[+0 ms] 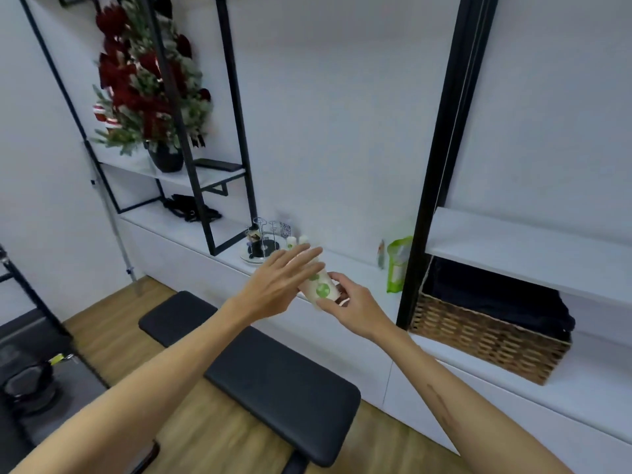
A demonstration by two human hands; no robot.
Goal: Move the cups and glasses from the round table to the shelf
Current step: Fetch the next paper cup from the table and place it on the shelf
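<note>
A white paper cup with green round logos [321, 288] is tilted in the air in front of the low white shelf [345, 265]. My right hand [355, 309] grips its lower end with thumb and fingers curled round it. My left hand [284, 278] reaches over the cup's upper part with straight fingers, lying against it. Two small white cups [297, 240] stand on the shelf behind my left hand, beside a wire rack on a plate [263, 244]. The round table is out of view.
A black padded bench [260, 367] stands on the wooden floor below my arms. A green pouch [396, 265] leans by a black post [434, 186]. A wicker basket with dark cloth [489, 333] sits at right. A flower vase [166, 159] is on the upper left shelf.
</note>
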